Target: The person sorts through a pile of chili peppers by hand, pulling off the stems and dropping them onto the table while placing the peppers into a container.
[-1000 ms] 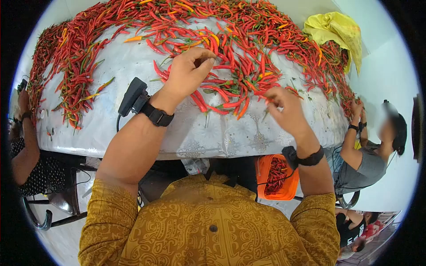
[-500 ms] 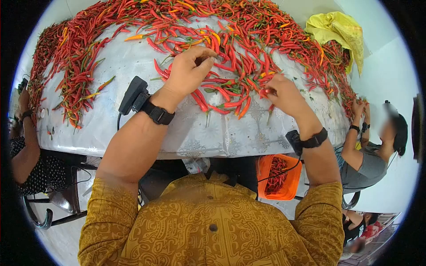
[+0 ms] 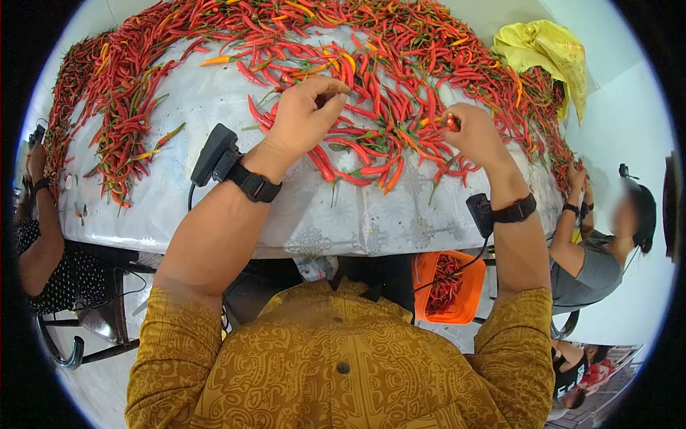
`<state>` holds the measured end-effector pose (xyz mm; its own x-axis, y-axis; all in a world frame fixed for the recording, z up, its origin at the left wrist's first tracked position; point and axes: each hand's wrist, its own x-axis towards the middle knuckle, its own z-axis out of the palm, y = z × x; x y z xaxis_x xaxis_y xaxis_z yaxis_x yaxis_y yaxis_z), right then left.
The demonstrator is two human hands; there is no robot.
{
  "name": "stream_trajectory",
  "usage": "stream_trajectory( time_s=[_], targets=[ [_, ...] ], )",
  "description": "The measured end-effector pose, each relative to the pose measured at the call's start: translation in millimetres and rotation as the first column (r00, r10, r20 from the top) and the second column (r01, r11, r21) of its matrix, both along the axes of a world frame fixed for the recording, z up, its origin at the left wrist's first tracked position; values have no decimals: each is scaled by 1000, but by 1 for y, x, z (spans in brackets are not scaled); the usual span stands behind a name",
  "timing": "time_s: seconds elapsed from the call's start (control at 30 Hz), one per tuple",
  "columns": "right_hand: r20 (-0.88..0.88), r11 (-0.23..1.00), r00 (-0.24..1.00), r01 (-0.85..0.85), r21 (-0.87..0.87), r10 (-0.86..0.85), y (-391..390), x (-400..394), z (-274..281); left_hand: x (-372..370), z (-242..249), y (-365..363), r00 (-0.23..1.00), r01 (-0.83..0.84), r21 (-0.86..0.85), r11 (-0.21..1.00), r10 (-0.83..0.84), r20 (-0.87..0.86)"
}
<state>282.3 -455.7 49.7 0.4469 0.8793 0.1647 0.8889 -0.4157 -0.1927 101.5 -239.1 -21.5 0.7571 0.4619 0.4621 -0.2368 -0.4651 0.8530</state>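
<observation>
A big heap of red chili peppers (image 3: 400,79) covers the far part of a table with a silvery patterned cloth (image 3: 236,193). My left hand (image 3: 304,114) rests at the near edge of the heap, its fingers curled and pinched over the chilies; I cannot tell whether it holds one. My right hand (image 3: 475,132) is raised over the heap further right and pinches a red chili (image 3: 450,121) between thumb and fingers. Both wrists carry black bands with small devices.
An orange basket (image 3: 446,286) with chilies in it sits below the table's near edge by my right arm. A yellow bag (image 3: 543,46) lies at the far right. One person sits at the right edge (image 3: 593,264), another person's arm at the left (image 3: 39,243).
My right hand has moved from the near edge of the heap forward and up into the chilies, and now pinches one. My left hand has stayed in place.
</observation>
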Motion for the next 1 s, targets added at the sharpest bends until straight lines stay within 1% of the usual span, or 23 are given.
stream_trajectory(
  time_s=[0.03,0.1,0.13,0.2,0.23,0.27,0.3,0.33,0.4,0.43,0.47,0.5,0.53,0.6,0.63,0.7,0.73,0.8,0.83,0.9,0.93,1.0],
  targets=[
    [0,1000,1000,-1,0,1,2,4,1,1,-1,0,1000,-11,-3,1000,11,21],
    [-3,989,990,143,30,-143,7,16,4,1,-1,-1,999,-23,-6,1000,23,42],
    [-4,989,990,144,30,-143,12,23,5,0,0,-2,999,-20,-16,1000,21,30],
    [-85,964,962,251,-91,-259,24,41,9,1,0,-2,1000,-17,-24,1000,17,17],
    [-85,964,962,251,-90,-258,29,53,2,1,-1,-2,999,-23,-15,1000,24,38],
    [-98,971,966,240,-9,-240,34,67,-14,2,-2,-1,998,-31,-7,999,31,58],
    [-110,971,970,226,73,-218,40,67,-17,1,0,-1,998,-35,-6,999,35,60],
    [-109,972,971,222,73,-213,44,67,-19,0,2,-2,998,-41,1,999,40,40],
    [7,954,960,281,-110,-281,53,63,-24,-1,2,-2,999,-51,6,999,51,18],
    [6,955,961,277,-110,-278,54,60,-25,-1,1,0,999,-37,48,998,36,27],
    [40,946,958,287,-153,-284,54,56,-25,-1,0,1,999,-23,91,996,19,35],
    [74,934,954,298,-196,-289,55,55,-24,-1,1,0,999,-25,90,996,22,34],
    [74,935,956,294,-198,-285,56,57,-22,-1,3,-2,999,-32,80,996,30,22],
    [-151,912,923,305,-273,-353,55,63,-14,-1,2,-3,999,-39,67,997,38,8],
    [-150,912,923,304,-275,-353,53,65,-11,0,0,-2,999,-37,59,998,37,4],
    [-301,976,929,202,-76,-216,51,67,-4,1,1,-2,999,-36,49,998,36,0],
    [-300,977,929,200,-79,-215,54,69,-4,0,3,-3,999,-39,65,997,40,-5],
    [-348,991,929,131,-1,-123,64,67,-3,0,4,-3,999,-44,80,996,45,-12],
    [-348,992,929,129,-2,-122,70,62,-4,0,3,-3,999,-47,92,995,48,-6],
    [-240,987,960,124,-104,-146,85,49,-9,1,3,-2,999,-53,104,993,53,-1],
    [-241,987,960,121,-104,-143,91,41,-11,1,2,-2,999,-47,79,996,48,-10],
    [-16,981,992,124,-149,-127,98,27,-13,1,2,-1,999,-46,54,997,47,-21]
  ],
)
